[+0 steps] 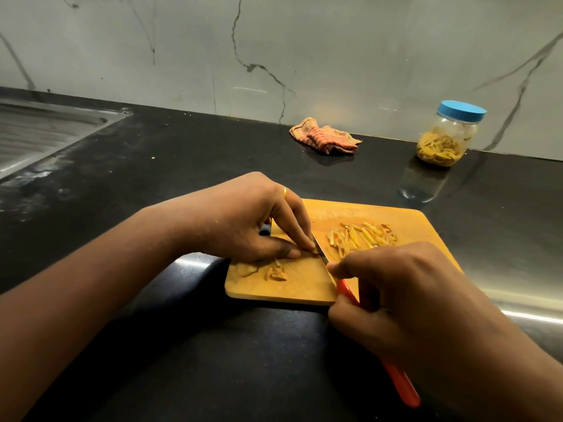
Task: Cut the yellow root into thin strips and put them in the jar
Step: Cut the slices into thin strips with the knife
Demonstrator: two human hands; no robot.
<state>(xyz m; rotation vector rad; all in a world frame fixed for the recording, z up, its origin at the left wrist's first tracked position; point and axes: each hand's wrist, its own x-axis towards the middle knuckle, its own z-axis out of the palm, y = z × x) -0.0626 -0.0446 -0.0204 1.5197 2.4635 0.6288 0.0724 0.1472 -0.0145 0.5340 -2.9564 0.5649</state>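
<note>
— Closest in, what is being held?
— A red-handled knife (401, 383) is being clasped by the right grip (405, 296). Its fingers are being curled round the handle, and the blade is being laid across the board.
— And the rest, big to small?
— Everything is being carried by a black worktop (213, 153), with a steel sink (39, 132) being let into its far left. A wooden cutting board (292, 284) is being rested near the front edge. By the back wall a striped cloth (327, 138) is lying crumpled. To its right a clear jar (447, 138) is being capped by a blue lid (461, 110), with yellow strips being held inside.
— Where is the yellow root (308, 248) being worked?
— On the board: a small piece is being pinned just beside the blade by the left grip (243, 217), fingertips and thumb pinching it. Cut strips (359, 237) are being heaped loosely right of the blade, and scraps (274, 272) are lying at the board's near left.
</note>
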